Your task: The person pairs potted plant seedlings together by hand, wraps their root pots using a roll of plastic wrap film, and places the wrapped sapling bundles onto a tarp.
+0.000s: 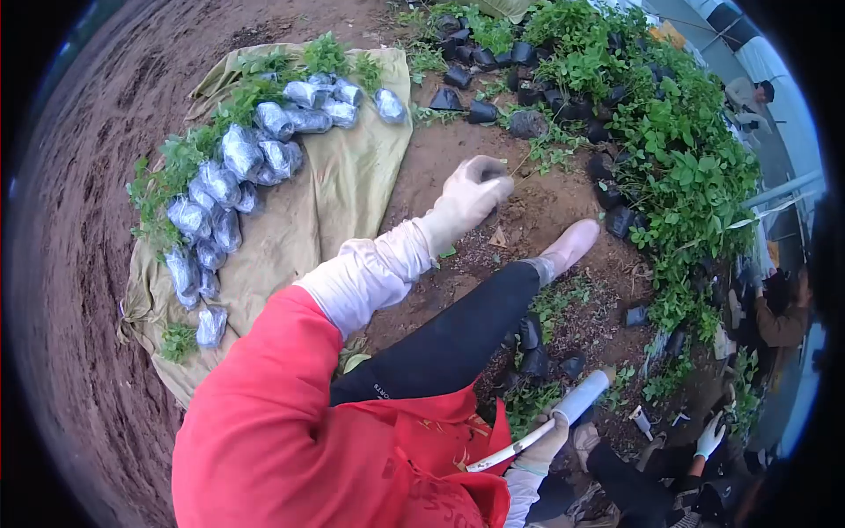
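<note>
My left hand (475, 192), in a pale glove, is above the bare soil near the middle, its thumb and fingertips pressed together. A thin yellowish stem (525, 160) runs from the fingertips toward the upper right. Lower down, near my red jacket, my gloved right hand (544, 442) is wrapped round a pale roll (583, 396) with a long white strip or handle (510, 451) beside it. Whether these two are one piece I cannot tell.
Silver-wrapped plant bundles (242, 151) lie on a tan cloth (348, 167) at the left. Leafy seedlings in black pots (619, 222) fill the upper right. My pink shoe (574, 246) is on the soil. Other people, one with a white-gloved hand (709, 436), are at the right.
</note>
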The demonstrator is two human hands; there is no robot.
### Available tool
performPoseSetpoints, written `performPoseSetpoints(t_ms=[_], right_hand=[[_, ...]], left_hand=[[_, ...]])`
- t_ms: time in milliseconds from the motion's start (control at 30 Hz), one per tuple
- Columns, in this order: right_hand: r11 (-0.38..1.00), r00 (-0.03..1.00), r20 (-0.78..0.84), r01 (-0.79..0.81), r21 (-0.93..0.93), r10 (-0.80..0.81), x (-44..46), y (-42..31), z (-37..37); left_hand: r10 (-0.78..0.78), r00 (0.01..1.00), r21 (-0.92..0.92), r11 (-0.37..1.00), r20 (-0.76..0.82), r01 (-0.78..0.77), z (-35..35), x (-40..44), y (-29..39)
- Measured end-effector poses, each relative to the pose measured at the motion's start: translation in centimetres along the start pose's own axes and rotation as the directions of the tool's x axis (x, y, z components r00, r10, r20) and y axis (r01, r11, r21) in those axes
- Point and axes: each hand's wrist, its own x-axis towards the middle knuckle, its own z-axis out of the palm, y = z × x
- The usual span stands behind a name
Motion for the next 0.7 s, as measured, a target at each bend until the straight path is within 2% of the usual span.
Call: performPoseSetpoints(t_ms=[33, 67, 100, 133, 167, 200, 233, 267, 300, 333, 400, 467, 500, 600, 633, 667, 700], right_hand=[[0.996, 0.998, 0.027, -0.063, -0.063, 0.065, -1.7, -1.4, 1.7], [1.000, 1.000, 0.019, 0.012, -0.029, -0.011, -2.9, -2.1, 4.0], [0.999, 0.997, 0.077, 0.024, -0.048, -0.021, -2.8, -2.0, 3.8], [0.999, 0.990, 0.141, 0.021, 0.050, -0.028, -3.3, -2.4, 4.8], [0.974, 0.980, 0.199, -0.063, 0.218, 0.019, -3.7, -2.6, 5.3], [0.969, 0.967, 0.249, -0.109, 0.224, 0.051, -4.0, -2.4, 4.9], [0.980, 0.932, 0.342, -0.165, 0.107, 0.120, -3.5, -1.9, 3.2], [0.990, 0.944, 0.321, -0.112, 0.080, 0.081, -4.2, -2.1, 3.8], [0.981, 0.948, 0.255, -0.192, -0.026, 0.192, -4.1, -2.1, 3.3], [0.972, 0.939, 0.266, -0.234, 0.026, 0.219, -4.4, -2.3, 3.4], [0.934, 0.908, 0.340, -0.315, 0.169, 0.245, -3.5, -0.7, 1.9], [0.852, 0.874, 0.394, -0.419, 0.313, 0.285, -3.5, -0.1, 1.6], [0.809, 0.838, 0.474, -0.465, 0.359, 0.271, -3.4, 0.6, 0.9], [0.887, 0.884, 0.372, -0.390, 0.247, 0.285, -3.0, 1.0, 0.1], [0.941, 0.919, 0.296, -0.311, 0.131, 0.262, -2.2, 0.2, 0.0], [0.980, 0.940, 0.278, -0.184, -0.070, 0.196, -1.0, -0.7, -0.6], [0.976, 0.962, 0.183, -0.180, -0.123, 0.200, 0.2, 0.1, -1.5]], left_hand=[[-0.058, 0.983, -0.026, 0.998, 0.171, 0.064, 4.7, -4.0, 0.6], [-0.183, 0.915, 0.057, 0.983, 0.361, 0.174, 8.5, -7.2, 2.1], [-0.177, 0.851, 0.022, 0.981, 0.494, 0.191, 12.3, -10.1, 1.2], [-0.152, 0.769, -0.011, 0.979, 0.621, 0.203, 15.3, -12.3, -0.1], [-0.170, 0.687, -0.108, 0.933, 0.707, 0.342, 17.7, -13.9, -1.6], [-0.178, 0.580, -0.174, 0.849, 0.795, 0.499, 20.1, -16.3, -2.6], [-0.174, 0.427, -0.150, 0.767, 0.887, 0.624, 20.8, -17.1, -3.4], [-0.325, 0.308, -0.100, 0.524, 0.894, 0.846, 19.8, -17.6, -0.5], [-0.269, 0.349, -0.170, 0.518, 0.898, 0.838, 20.2, -18.0, -1.4], [-0.226, 0.339, -0.157, 0.571, 0.913, 0.806, 21.0, -18.1, -4.1], [-0.342, 0.291, -0.071, 0.532, 0.894, 0.844, 20.3, -17.9, -1.9], [-0.368, 0.197, 0.012, 0.495, 0.909, 0.869, 20.7, -18.6, -4.7], [-0.401, 0.202, 0.023, 0.490, 0.893, 0.871, 20.8, -19.2, -4.6], [-0.516, 0.373, 0.096, 0.673, 0.771, 0.733, 21.5, -19.9, -7.4], [-0.473, 0.488, 0.070, 0.767, 0.733, 0.638, 21.9, -19.7, -6.9], [-0.537, 0.491, 0.083, 0.729, 0.686, 0.680, 22.3, -19.6, -6.6], [-0.598, 0.488, 0.095, 0.688, 0.635, 0.719, 22.7, -19.4, -6.3]])
